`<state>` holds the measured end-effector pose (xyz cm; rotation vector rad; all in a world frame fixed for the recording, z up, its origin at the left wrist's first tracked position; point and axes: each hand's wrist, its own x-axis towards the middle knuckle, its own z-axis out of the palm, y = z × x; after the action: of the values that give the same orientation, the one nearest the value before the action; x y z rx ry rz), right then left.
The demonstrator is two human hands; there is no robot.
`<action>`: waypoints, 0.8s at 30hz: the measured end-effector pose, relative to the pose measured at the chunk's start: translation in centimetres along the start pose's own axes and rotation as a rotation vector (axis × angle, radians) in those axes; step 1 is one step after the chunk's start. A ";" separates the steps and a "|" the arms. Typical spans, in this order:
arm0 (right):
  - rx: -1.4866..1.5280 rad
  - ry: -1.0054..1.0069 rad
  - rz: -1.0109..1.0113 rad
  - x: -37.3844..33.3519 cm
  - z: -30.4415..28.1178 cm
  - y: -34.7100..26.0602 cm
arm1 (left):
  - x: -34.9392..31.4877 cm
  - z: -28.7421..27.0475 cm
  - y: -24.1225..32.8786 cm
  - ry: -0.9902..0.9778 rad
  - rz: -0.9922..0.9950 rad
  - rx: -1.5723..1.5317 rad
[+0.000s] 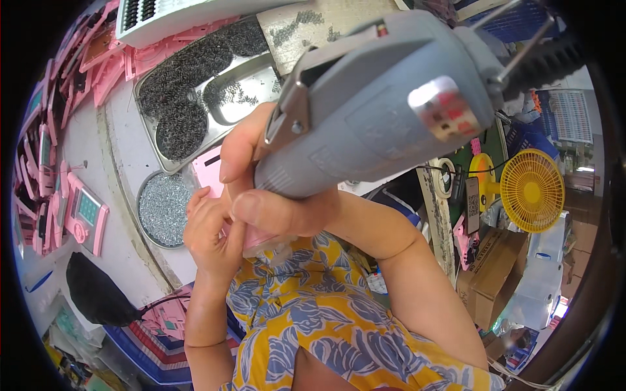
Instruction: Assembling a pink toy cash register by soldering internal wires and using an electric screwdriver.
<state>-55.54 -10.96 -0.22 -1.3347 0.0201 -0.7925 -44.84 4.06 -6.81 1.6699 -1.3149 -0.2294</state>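
My right hand (280, 208) is wrapped round the lower end of a grey electric screwdriver (385, 111), with the thumb in front and a finger by its metal lever. The tool slants up to the right, big and close to the camera, and hides much of the work. Its tip is hidden behind the hands. Just below and left, my left hand (212, 231) is closed with bent fingers on a pink plastic casing (208, 171), which shows only in part. Beside the left hand stands a round metal dish (141, 207) full of small silvery screws.
A metal tray (225, 112) of black springs lies beyond my hands, with more springs on a board (274, 13). Pink casings (88, 215) crowd the left side. A black pouch-like object (101, 293) lies near left. At right are a yellow fan (531, 189) and a cardboard box (499, 274).
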 end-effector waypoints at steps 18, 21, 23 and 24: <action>0.294 -0.037 -0.043 1.4 -2.5 -0.5 | 2.2 -0.7 16.6 -1.074 0.034 -3.111; 0.290 -0.086 -0.048 1.4 -3.0 -0.7 | 2.6 -0.8 16.8 -1.120 -0.069 -2.918; 0.303 -0.068 -0.049 1.1 -3.5 -0.5 | 2.7 -0.7 16.8 -1.168 -0.135 -2.852; 0.299 -0.060 -0.051 1.2 -3.8 -0.6 | 3.0 -0.6 16.9 -1.178 -0.101 -2.844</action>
<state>-56.61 -14.84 -0.19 -1.0777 -0.1739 -0.7649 -54.25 2.62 7.54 -1.0972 -0.2269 -1.9347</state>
